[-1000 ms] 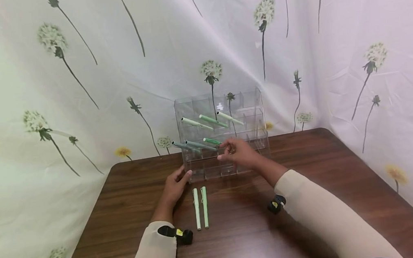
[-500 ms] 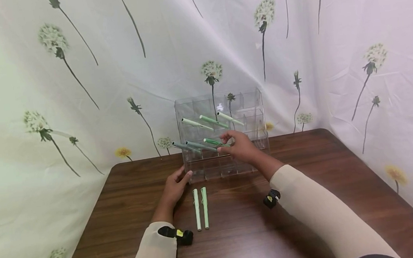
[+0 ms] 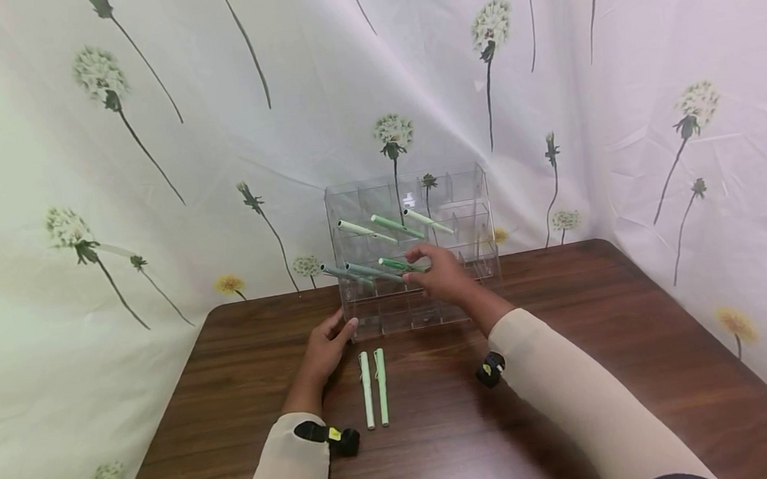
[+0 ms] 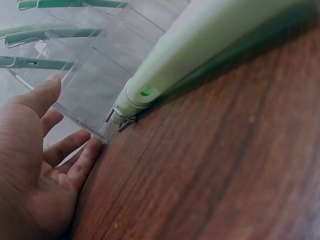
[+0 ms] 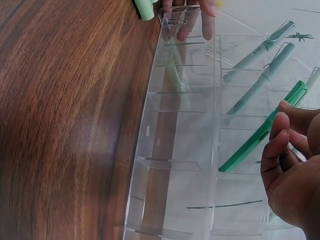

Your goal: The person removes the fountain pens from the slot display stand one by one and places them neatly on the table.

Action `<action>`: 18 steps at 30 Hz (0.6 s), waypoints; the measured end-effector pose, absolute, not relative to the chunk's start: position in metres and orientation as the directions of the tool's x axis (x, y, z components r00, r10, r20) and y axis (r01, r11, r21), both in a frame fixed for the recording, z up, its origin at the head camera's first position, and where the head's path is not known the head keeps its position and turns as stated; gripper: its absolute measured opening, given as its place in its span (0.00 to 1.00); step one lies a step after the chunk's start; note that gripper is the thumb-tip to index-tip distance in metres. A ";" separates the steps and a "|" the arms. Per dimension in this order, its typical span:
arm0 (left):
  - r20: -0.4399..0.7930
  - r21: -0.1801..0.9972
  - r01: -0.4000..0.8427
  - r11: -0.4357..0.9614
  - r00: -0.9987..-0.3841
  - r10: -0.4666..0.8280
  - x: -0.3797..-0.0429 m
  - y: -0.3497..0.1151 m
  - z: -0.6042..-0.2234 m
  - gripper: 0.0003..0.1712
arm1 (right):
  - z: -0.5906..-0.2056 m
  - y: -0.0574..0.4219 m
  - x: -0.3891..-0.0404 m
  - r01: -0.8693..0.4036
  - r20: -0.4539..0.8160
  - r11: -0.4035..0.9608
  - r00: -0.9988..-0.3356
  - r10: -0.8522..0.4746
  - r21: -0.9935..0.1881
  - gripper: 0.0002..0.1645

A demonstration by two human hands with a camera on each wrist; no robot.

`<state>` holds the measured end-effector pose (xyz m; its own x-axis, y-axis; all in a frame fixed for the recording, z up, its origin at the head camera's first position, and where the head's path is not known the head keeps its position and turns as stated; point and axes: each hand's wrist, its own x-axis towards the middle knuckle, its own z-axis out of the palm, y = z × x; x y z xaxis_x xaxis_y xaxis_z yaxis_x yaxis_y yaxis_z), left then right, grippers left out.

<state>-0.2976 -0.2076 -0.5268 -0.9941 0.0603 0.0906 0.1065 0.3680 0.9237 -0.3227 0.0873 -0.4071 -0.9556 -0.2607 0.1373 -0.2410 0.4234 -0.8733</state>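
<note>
A clear tiered stand (image 3: 397, 320) stands at the back of the table. My right hand (image 3: 446, 273) is at its front, thumb and index finger parted around a bright green pen (image 5: 250, 142) that leans in a compartment. In the right wrist view the fingertips overlap this pen. Two grey-teal pens (image 3: 335, 271) lean to its left in the same row. My left hand (image 3: 325, 351) rests against the stand's left side, with fingertips (image 4: 92, 145) at its bottom corner and the thumb raised near the front edge.
Three light and mid-green pens (image 3: 389, 222) lean in a higher row. A whitish-green pen (image 3: 367, 393) and a pale green pen (image 3: 382, 392) lie side by side on the brown table (image 3: 234, 405), before the stand. A flower-printed curtain (image 3: 210, 133) hangs behind.
My right hand has moved up and slightly left to the bright green pen, its thumb and index finger spread around it. The pen, the other pens and my left hand have stayed in place.
</note>
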 end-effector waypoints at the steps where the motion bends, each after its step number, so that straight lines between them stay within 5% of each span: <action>1: 0.092 0.925 0.107 0.364 -0.994 0.059 -0.298 -0.208 -0.527 0.40 | -0.408 0.086 -0.323 -0.248 0.147 0.417 -0.955 -0.259 -0.875 0.29; 18: 0.084 0.926 0.101 0.365 -0.995 0.061 -0.295 -0.205 -0.522 0.40 | -0.420 0.075 -0.330 -0.264 0.192 0.425 -0.959 -0.206 -0.866 0.24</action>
